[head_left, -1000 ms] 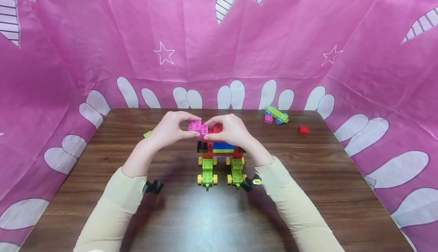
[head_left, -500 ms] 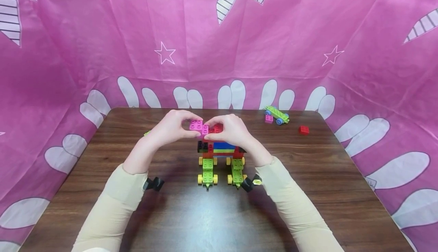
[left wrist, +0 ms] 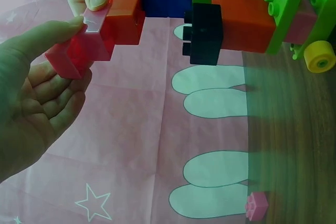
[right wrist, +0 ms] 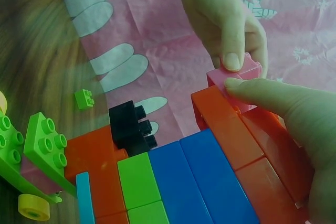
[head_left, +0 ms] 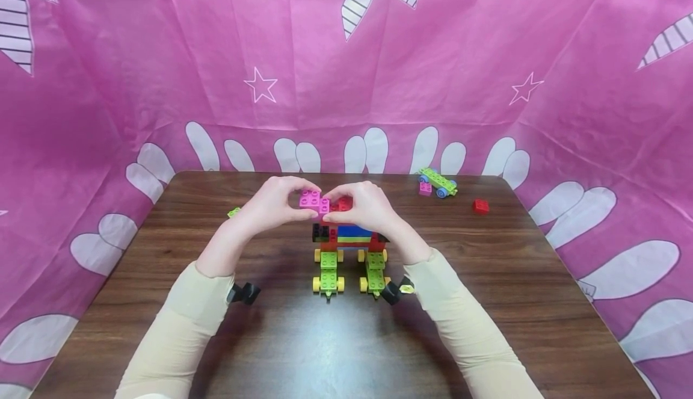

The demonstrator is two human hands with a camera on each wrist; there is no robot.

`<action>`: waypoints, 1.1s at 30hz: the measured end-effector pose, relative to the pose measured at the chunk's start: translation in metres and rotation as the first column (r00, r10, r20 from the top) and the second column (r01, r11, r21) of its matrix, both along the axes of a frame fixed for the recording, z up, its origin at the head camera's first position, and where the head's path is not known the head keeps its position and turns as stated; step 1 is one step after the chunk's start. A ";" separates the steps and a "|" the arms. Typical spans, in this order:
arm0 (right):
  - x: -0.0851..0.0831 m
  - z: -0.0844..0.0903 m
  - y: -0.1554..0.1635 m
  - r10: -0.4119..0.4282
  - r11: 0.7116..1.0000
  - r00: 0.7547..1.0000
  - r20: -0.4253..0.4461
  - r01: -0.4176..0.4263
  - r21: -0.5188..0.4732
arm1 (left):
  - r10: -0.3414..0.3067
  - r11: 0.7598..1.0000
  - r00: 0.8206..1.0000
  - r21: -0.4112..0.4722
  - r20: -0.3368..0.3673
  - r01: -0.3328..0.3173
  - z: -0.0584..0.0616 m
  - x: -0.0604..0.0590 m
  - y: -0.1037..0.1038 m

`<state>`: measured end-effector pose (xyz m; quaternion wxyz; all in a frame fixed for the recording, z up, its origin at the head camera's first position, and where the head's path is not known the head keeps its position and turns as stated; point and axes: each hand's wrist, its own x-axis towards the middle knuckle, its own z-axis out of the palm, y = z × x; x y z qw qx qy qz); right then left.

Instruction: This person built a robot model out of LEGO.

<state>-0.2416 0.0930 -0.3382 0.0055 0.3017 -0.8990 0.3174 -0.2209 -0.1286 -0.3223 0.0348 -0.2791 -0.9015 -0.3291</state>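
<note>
Two hands met at the top of a brick model [head_left: 346, 236] standing mid-table [head_left: 487, 303] in the head view. The left hand [head_left: 271, 203] pinched a pink brick [head_left: 314, 200] between thumb and fingers, and the right hand [head_left: 365, 205] pinched the same brick from the other side, right where it met the model's red top. Below stood blue, black and red layers on two green wheeled bases with yellow wheels. Off to the far right lay a small green car [head_left: 438, 181], a little pink block [head_left: 425, 188] just beside it and a red block [head_left: 479, 206] farther right; a small green piece [head_left: 233, 212] lay near the left wrist.

In the left wrist view, the left hand [left wrist: 37, 114] had its thumb on top of the pink brick [left wrist: 79, 56], fingers curled beneath, and the brick touched the red layer.

In the right wrist view, the right hand [right wrist: 299, 119] pressed its thumb on the pink brick [right wrist: 239, 77]; its other fingers were probably behind the red layer, out of sight.
</note>
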 end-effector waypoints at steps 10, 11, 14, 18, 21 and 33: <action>0.000 0.000 0.000 -0.001 1.000 1.000 0.002 0.001 0.006 | -0.058 0.997 0.997 0.040 -0.042 0.059 -0.006 -0.002 -0.005; 0.001 0.000 0.000 -0.001 1.000 1.000 0.003 0.001 0.004 | -0.061 0.997 0.997 0.050 -0.039 0.063 -0.006 -0.002 -0.005; 0.001 0.000 0.000 0.002 1.000 1.000 -0.001 -0.002 0.000 | -0.065 0.995 0.998 0.076 -0.023 0.066 -0.006 -0.003 -0.005; 0.001 0.001 0.000 0.006 1.000 1.000 -0.005 -0.006 -0.002 | -0.060 0.995 0.998 0.079 -0.016 0.061 -0.003 -0.003 -0.004; 0.000 0.000 0.000 0.006 1.000 1.000 -0.011 -0.006 -0.001 | -0.051 0.997 0.999 0.060 -0.018 0.052 -0.001 -0.003 -0.002; -0.002 -0.001 -0.002 -0.003 1.000 1.000 -0.019 0.003 0.005 | -0.043 0.998 0.999 0.046 -0.004 0.043 0.001 -0.004 -0.001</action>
